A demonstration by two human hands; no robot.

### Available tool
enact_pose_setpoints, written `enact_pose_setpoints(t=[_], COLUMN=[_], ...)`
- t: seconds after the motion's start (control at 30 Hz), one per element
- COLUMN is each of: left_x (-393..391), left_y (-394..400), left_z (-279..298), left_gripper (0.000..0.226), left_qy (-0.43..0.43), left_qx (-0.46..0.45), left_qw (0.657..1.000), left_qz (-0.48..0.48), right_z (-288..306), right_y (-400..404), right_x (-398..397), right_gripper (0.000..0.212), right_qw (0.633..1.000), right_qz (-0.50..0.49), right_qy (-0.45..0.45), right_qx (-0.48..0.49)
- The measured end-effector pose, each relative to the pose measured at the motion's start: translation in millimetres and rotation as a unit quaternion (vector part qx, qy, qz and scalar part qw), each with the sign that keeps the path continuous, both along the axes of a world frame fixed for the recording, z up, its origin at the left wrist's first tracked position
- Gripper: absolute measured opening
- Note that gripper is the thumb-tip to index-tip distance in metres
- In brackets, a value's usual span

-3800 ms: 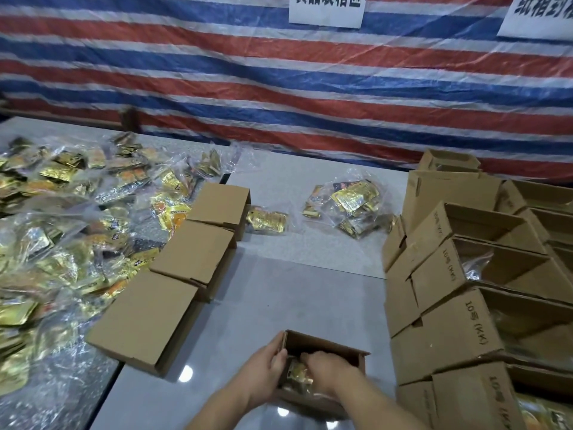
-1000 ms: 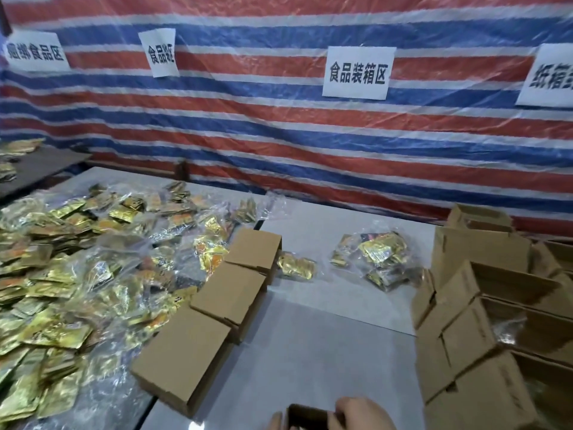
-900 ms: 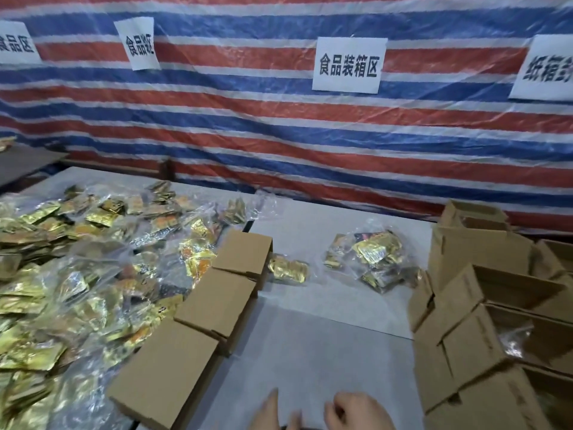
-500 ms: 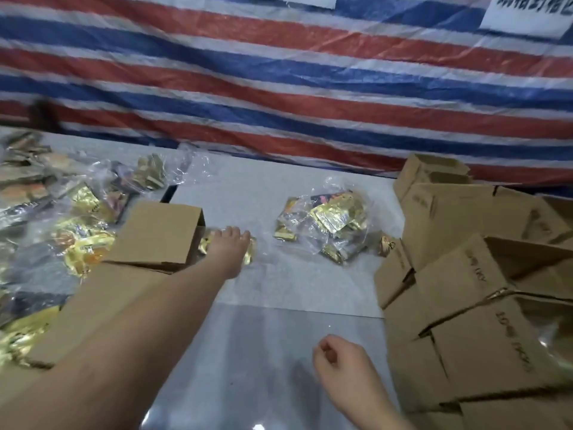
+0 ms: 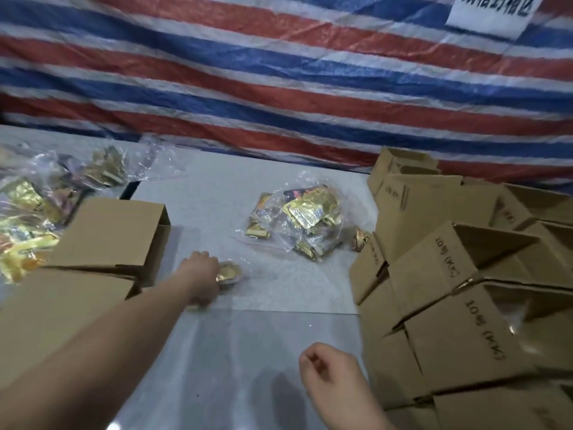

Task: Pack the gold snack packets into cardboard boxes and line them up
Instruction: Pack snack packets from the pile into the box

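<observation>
Closed boxes (image 5: 114, 234) sit left on the tabletop (image 5: 248, 352), packets (image 5: 24, 218) behind them; a bagged bundle (image 5: 297, 225) lies centre; stacked open boxes (image 5: 465, 290) right.

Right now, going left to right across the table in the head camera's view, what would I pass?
Loose gold packets → closed cardboard box → left hand gripping a bagged gold packet → clear bag of gold packets → stack of open boxes.

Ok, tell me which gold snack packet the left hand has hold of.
The small lone packet beside the closed box, gripped by the left hand; the other packets lie apart, untouched.
</observation>
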State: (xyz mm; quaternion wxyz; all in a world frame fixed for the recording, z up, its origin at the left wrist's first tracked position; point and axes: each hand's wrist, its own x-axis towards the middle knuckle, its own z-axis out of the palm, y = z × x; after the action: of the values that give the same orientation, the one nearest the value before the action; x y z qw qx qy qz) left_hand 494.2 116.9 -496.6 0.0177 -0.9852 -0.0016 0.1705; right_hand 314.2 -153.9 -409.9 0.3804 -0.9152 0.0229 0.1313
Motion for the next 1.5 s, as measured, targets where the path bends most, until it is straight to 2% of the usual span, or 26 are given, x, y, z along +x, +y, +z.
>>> enact_pose_setpoints(t=[0.1, 0.2, 0.3, 0.4, 0.5, 0.57, 0.63, 0.73, 0.87, 0.9, 0.97, 1.03, 1.07, 1.1, 1.17, 1.27, 1.33, 1.43, 1.47, 1.5], left_x=[-32.0, -80.6, -141.4, -199.7, -246.8, -269.5, -284.4, -300.0, -314.7, -318.2, -327.9, -341.9, -348.5, -355.3, -368.8, -387.1, -395.5, -401.9, -403.7, -404.5], left_y=[-23.5, -54.4, -89.0, -125.0, -151.9, -163.8, -172.8, -181.6, -179.4, -173.5, -151.6, -123.8, -109.7, -97.8, -81.0, -74.7, -75.6, -70.4, -66.5, -62.6], left_z=[55.7, 131.1, 205.7, 258.3, 288.0, 301.6, 309.9, 318.7, 317.1, 314.0, 302.2, 279.4, 261.2, 239.4, 191.1, 129.3, 107.2, 94.5, 89.5, 87.2], left_gripper=[0.035, 0.024, 0.04, 0.037, 0.03, 0.027, 0.031, 0.048, 0.088, 0.095, 0.1, 0.091, 0.082, 0.074, 0.065, 0.054, 0.039, 0.024, 0.034, 0.061], left_qy=[-0.028, -0.046, -0.055, -0.061, -0.083, -0.106, -0.132, -0.141, -0.083, -0.056, 0.009, 0.048, 0.04, 0.024, 0.035, 0.08, 0.057, 0.047, 0.047, 0.03], left_qx=[-0.167, -0.334, -0.444, -0.514, -0.524, -0.507, -0.439, -0.313, -0.226, -0.245, -0.343, -0.445, -0.463, -0.454, -0.399, -0.346, -0.373, -0.421, -0.442, -0.458], left_qw=[0.984, 0.939, 0.893, 0.855, 0.846, 0.855, 0.889, 0.938, 0.967, 0.963, 0.937, 0.894, 0.881, 0.879, 0.894, 0.906, 0.891, 0.871, 0.865, 0.859], left_qz=[0.048, 0.072, 0.048, 0.027, 0.042, 0.033, -0.01, -0.043, -0.078, -0.093, -0.073, 0.035, 0.093, 0.142, 0.201, 0.231, 0.254, 0.247, 0.233, 0.224], right_z=[25.9, 64.2, 106.6, 143.5, 162.2, 169.3, 176.2, 181.0, 174.3, 170.5, 160.7, 148.6, 142.2, 134.9, 119.7, 93.8, 77.3, 58.9, 55.7, 53.5], right_y=[3.6, 11.8, 15.6, 9.8, -4.9, -16.5, -24.1, -33.8, -37.6, -36.7, -35.0, -35.3, -35.3, -34.6, -29.5, -17.1, -10.1, 0.1, 3.7, 7.5], right_x=[-0.8, -1.7, -10.8, -36.0, -65.8, -85.2, -100.0, -115.3, -127.6, -129.8, -132.6, -133.5, -134.3, -135.4, -139.1, -141.6, -140.6, -135.5, -133.4, -131.4], right_gripper=[0.024, 0.01, 0.041, 0.065, 0.084, 0.085, 0.079, 0.085, 0.065, 0.061, 0.06, 0.057, 0.055, 0.053, 0.044, 0.041, 0.036, 0.015, 0.012, 0.011], right_qw=[0.999, 0.977, 0.934, 0.884, 0.833, 0.81, 0.792, 0.778, 0.796, 0.81, 0.838, 0.851, 0.863, 0.882, 0.928, 0.956, 0.949, 0.914, 0.901, 0.891], right_qz=[-0.014, -0.096, -0.104, -0.08, -0.033, 0.002, 0.045, 0.082, 0.072, 0.056, 0.007, -0.044, -0.049, -0.032, 0.062, 0.21, 0.28, 0.385, 0.409, 0.424], right_qy=[0.003, -0.008, 0.02, 0.047, 0.075, 0.082, 0.1, 0.124, 0.119, 0.108, 0.084, 0.061, 0.053, 0.05, 0.066, 0.085, 0.101, 0.13, 0.142, 0.152], right_qx=[0.042, 0.188, 0.34, 0.459, 0.547, 0.581, 0.601, 0.611, 0.589, 0.573, 0.54, 0.519, 0.501, 0.467, 0.362, 0.187, 0.105, -0.006, -0.036, -0.062])
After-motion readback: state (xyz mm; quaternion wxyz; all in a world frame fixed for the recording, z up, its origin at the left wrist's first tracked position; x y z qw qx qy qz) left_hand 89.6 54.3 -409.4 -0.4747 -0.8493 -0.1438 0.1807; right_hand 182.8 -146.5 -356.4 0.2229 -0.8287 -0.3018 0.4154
